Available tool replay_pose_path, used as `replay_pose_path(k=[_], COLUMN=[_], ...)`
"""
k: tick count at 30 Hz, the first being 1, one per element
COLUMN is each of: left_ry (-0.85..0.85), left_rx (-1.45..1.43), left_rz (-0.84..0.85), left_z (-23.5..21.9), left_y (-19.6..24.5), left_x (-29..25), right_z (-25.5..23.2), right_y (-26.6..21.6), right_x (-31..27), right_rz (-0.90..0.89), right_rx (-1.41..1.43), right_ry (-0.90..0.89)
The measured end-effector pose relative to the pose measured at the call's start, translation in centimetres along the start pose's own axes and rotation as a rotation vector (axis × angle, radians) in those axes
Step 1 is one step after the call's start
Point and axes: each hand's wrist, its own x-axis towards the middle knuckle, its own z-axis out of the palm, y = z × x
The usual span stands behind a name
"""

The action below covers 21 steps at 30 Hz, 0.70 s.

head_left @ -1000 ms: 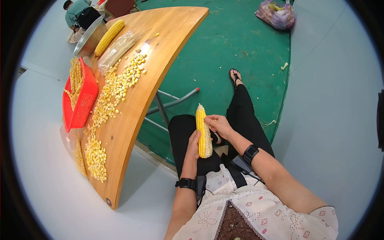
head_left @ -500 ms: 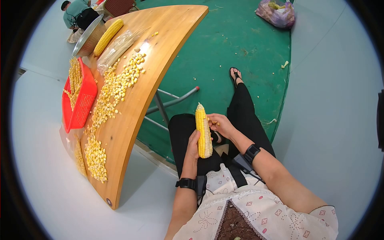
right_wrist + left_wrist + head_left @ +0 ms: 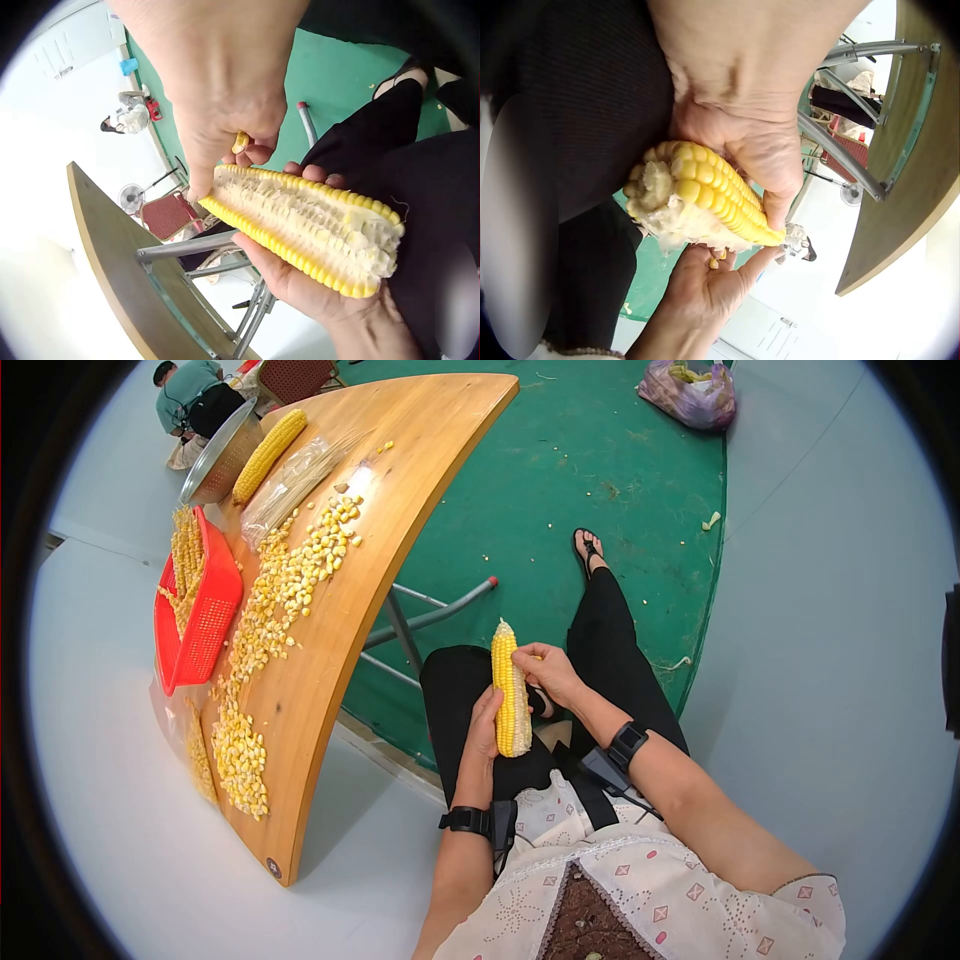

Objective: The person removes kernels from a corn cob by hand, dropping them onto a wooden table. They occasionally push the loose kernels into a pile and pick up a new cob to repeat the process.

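A partly stripped corn cob stands nearly upright above the lap, its pointed end away from the body. The left hand grips its lower part; in the right wrist view that hand lies under the cob, whose bare strip runs between yellow rows. The right hand is at the upper right side. Its thumb presses the row edge near the narrow end, and its curled fingers hold loose kernels. From the left wrist view, kernels show in the right hand.
On the wooden table at left lie loose kernels, a whole cob, a bundle of thin sticks, a metal bowl and a red basket with stripped cobs. A plastic bag sits on the green floor.
The right hand was slightly off the cob's side half a second ago; now its thumb is back on the upper part. The left hand keeps its grip, nearly unmoved.
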Motion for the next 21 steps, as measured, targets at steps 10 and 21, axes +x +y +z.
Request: replay_pose_path(k=[10, 21], left_ry=[0.019, -0.004], left_rx=[-0.06, -0.031], left_rz=[-0.037, 0.013], left_z=[-0.55, -0.1], left_y=[-0.1, 0.07], left_x=[-0.04, -0.03], right_z=[-0.45, -0.78], right_y=[0.46, 0.15], right_x=[-0.09, 0.37], right_rz=[-0.025, 0.031], right_rx=[-0.03, 0.336], right_ry=[-0.039, -0.149])
